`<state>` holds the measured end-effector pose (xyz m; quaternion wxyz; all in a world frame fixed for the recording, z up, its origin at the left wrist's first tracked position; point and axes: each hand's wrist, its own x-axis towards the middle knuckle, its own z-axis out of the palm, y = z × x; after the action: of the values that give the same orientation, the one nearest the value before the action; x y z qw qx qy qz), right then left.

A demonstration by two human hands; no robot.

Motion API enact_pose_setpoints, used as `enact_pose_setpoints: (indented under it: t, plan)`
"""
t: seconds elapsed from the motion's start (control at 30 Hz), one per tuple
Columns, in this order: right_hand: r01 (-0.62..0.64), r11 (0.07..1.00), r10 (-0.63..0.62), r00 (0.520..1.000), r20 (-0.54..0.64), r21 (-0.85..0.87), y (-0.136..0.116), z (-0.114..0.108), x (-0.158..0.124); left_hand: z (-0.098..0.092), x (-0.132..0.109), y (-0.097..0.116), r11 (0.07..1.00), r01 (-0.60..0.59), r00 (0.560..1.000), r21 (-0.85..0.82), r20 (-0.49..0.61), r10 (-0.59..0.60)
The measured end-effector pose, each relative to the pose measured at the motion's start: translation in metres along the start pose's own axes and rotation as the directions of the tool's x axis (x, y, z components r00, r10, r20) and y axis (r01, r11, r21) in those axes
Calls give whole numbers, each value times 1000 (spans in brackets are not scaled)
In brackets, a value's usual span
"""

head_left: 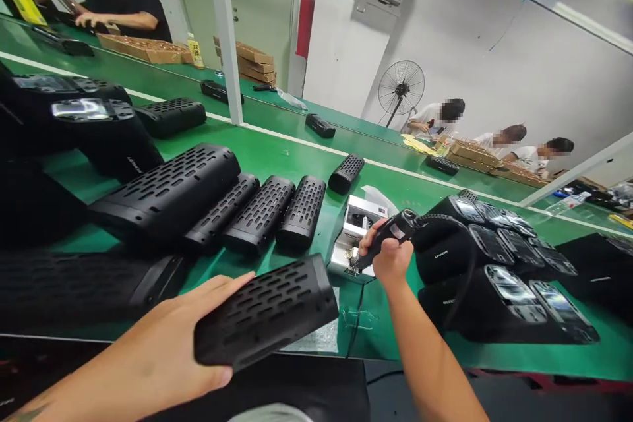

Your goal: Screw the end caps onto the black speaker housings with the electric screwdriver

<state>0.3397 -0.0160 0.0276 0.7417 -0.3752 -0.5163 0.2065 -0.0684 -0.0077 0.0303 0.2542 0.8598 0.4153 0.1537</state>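
Note:
My left hand point(198, 323) is closed around one end of a black slotted housing point(271, 306), which it holds tilted over the front edge of the green bench. In my right hand point(388, 254) is a black electric screwdriver point(395, 227) with a coiled cord running off to the right. Its tip points down into a small silver screw feeder point(341, 260); whether a screw sits on the bit is too small to tell. Left of the feeder several similar slotted housings point(302, 211) lie side by side, their slots facing up.
Black units with glossy display panels point(512, 283) stand grouped at the right, and more point(91, 109) are stacked at the left. A white post point(225, 33) rises beyond the bench. Co-workers sit along the far side near cardboard trays point(143, 47).

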Motion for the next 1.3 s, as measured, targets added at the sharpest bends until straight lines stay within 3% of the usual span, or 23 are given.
enact_pose_setpoints:
  t: [0.17, 0.3, 0.4, 0.6, 0.77, 1.0, 1.3]
  plan:
    - [-7, 1000, 7, 999, -35, -13, -12, 8, -6, 8, 39, 10, 967, -170, 977, 187, 158, 142]
    - [-13, 1000, 13, 994, -112, 1, -40, 15, -11, 23, 55, 5, 930, -320, 942, 182, 160, 293]
    - [-6, 1000, 10, 991, -135, 28, -74, 21, -24, 31, 57, -3, 921, -353, 933, 163, 129, 335]
    - [-52, 987, 39, 996, 85, 150, -126, 42, -63, 36, 57, -10, 918, -359, 931, 169, 132, 340]
    - [-170, 979, 164, 985, 62, 116, -123, 49, -84, 35, 58, -8, 908, -378, 924, 180, 136, 358]
    - [-110, 980, 100, 993, 69, 163, -104, 56, -76, 29, 60, -1, 908, -380, 921, 177, 162, 354]
    - [-187, 978, 166, 966, 196, 95, -103, 51, -72, 30, 62, -1, 921, -355, 925, 161, 205, 321]
